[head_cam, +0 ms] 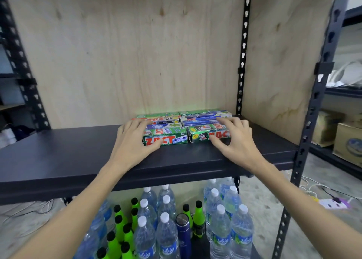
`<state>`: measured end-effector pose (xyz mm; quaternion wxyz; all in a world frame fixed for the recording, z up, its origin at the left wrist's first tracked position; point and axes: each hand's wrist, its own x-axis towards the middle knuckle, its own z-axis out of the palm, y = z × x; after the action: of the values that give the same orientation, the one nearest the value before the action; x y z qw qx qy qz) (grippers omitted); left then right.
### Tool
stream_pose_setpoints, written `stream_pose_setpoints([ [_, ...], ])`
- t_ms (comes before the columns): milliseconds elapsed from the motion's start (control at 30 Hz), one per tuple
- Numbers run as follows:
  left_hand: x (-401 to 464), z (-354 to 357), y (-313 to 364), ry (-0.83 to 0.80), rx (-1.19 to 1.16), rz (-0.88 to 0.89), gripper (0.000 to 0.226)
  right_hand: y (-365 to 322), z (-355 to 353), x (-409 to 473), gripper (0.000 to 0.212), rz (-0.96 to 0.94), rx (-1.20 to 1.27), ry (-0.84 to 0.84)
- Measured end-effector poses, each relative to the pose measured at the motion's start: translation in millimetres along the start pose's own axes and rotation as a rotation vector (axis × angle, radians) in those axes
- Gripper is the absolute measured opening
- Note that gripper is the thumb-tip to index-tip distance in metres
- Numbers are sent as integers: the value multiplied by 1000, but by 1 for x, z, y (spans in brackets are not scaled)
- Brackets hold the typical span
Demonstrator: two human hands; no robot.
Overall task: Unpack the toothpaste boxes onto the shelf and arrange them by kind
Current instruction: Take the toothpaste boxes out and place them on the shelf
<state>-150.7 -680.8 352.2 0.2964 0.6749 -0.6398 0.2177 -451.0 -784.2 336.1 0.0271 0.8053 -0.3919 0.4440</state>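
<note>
Hands, left [131, 139] and right [236, 139], fingers curled round front toothpaste boxes [165, 137] near shelf [58, 156] edge.

Clear water bottles [221, 225] and green bottles [119, 225] below, dark blue flask [183, 233] between them — cardboard boxes [348, 143] at right

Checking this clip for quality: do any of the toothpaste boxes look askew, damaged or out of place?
Mostly neat, in two columns on the shelf. One oddity: the front right Zact box under the right hand looks crumpled at its left end, unlike the front left Zact Whitening box.
</note>
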Motion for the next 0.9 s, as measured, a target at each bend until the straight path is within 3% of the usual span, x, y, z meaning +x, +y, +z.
stream_pose_setpoints([
  [133,-29,-10,15,-2,-233,-26,55,-39,4,-58,53,20,246,113],
  [233,-83,-10,30,74,-230,10,47,-70,18,-112,54,52,348,104],
  [333,-151,3,42,89,-263,71,59,-93,48,-171,58,77,392,22],
  [533,-294,69,21,-64,-391,-218,66,-104,124,-288,60,250,383,-173],
  [700,-395,121,0,-295,-338,-512,61,-88,167,-383,64,453,210,-366],
  [900,-493,175,-30,-730,-244,-604,75,-65,205,-473,68,676,-25,-705],
])
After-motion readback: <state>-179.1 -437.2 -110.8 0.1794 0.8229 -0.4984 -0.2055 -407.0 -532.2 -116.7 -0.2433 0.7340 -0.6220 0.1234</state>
